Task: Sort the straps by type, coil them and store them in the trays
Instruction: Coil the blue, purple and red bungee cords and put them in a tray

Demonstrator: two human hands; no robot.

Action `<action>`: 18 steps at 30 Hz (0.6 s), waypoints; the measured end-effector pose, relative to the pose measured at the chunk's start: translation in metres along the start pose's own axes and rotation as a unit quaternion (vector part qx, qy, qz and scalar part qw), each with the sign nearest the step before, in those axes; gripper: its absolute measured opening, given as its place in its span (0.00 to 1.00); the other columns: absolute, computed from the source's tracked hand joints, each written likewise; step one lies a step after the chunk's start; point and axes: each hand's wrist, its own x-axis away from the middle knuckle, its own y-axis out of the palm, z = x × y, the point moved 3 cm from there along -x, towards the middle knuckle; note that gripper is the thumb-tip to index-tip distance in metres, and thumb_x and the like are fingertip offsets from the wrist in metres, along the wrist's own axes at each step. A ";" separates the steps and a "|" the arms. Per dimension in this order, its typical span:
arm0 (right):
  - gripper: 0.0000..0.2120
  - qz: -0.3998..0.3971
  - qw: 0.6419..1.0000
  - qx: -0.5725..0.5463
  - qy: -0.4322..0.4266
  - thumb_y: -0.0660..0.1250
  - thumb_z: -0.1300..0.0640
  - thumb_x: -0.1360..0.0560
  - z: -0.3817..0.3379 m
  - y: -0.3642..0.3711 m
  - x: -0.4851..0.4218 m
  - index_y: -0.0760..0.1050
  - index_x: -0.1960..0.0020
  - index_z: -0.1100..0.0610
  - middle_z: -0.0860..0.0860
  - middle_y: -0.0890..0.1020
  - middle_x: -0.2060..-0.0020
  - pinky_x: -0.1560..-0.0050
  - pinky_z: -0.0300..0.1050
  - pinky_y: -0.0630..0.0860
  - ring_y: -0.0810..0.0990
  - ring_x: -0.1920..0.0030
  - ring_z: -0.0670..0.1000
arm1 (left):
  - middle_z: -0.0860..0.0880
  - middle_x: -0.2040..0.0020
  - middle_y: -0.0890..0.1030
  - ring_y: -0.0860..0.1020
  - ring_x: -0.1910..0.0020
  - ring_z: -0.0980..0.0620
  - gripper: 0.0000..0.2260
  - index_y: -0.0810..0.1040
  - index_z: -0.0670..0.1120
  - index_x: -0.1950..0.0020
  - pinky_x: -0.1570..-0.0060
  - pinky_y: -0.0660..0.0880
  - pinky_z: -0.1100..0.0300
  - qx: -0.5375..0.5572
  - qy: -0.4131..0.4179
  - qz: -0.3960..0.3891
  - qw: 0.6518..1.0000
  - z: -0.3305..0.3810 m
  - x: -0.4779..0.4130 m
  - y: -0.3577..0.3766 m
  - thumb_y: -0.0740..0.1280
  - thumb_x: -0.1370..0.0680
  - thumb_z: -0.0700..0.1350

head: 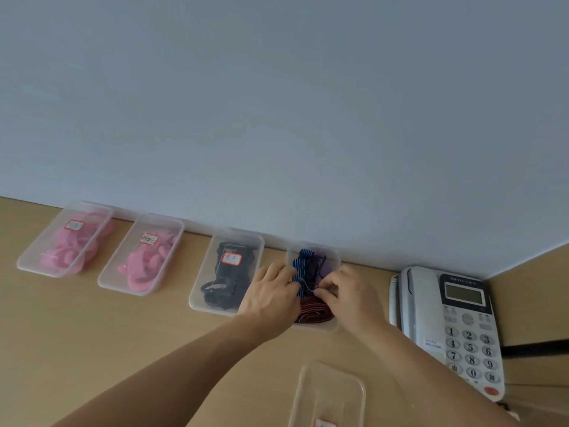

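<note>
Four clear plastic trays stand in a row along the wall. The two on the left hold pink coiled straps. The third tray holds black straps under a red-edged label. In the fourth tray lie a blue striped strap, dark purple straps and a dark red coil. My left hand rests at this tray's left side with its fingers on the blue strap. My right hand pinches a thin strap end inside the tray.
A grey desk telephone stands at the right, close to my right forearm. One more clear tray sits near the front edge of the wooden desk. A pale wall rises behind the trays.
</note>
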 end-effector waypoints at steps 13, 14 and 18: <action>0.08 0.000 0.999 -0.011 0.032 0.69 0.48 0.24 0.000 0.004 0.003 0.81 0.55 0.52 0.46 0.81 0.60 0.60 0.41 0.68 0.77 0.60 0.48 | 0.45 0.22 0.64 0.58 0.22 0.46 0.24 0.64 0.42 0.23 0.25 0.59 0.50 0.024 0.030 -0.077 0.996 -0.001 0.011 0.019 0.56 0.19 0.48; 0.07 0.002 1.000 -0.013 0.017 0.70 0.49 0.24 -0.001 0.004 0.004 0.81 0.54 0.52 0.47 0.81 0.58 0.60 0.41 0.68 0.78 0.59 0.49 | 0.46 0.20 0.57 0.52 0.20 0.47 0.25 0.58 0.43 0.21 0.23 0.53 0.50 0.023 0.024 -0.086 0.996 -0.002 0.012 0.020 0.53 0.17 0.49; 0.05 -0.016 0.999 0.003 -0.032 0.71 0.54 0.25 -0.002 0.008 0.015 0.82 0.51 0.54 0.50 0.79 0.54 0.55 0.44 0.73 0.79 0.55 0.52 | 0.48 0.19 0.47 0.41 0.20 0.50 0.26 0.49 0.45 0.19 0.22 0.45 0.51 -0.027 0.025 -0.144 0.989 0.001 0.018 0.027 0.46 0.16 0.53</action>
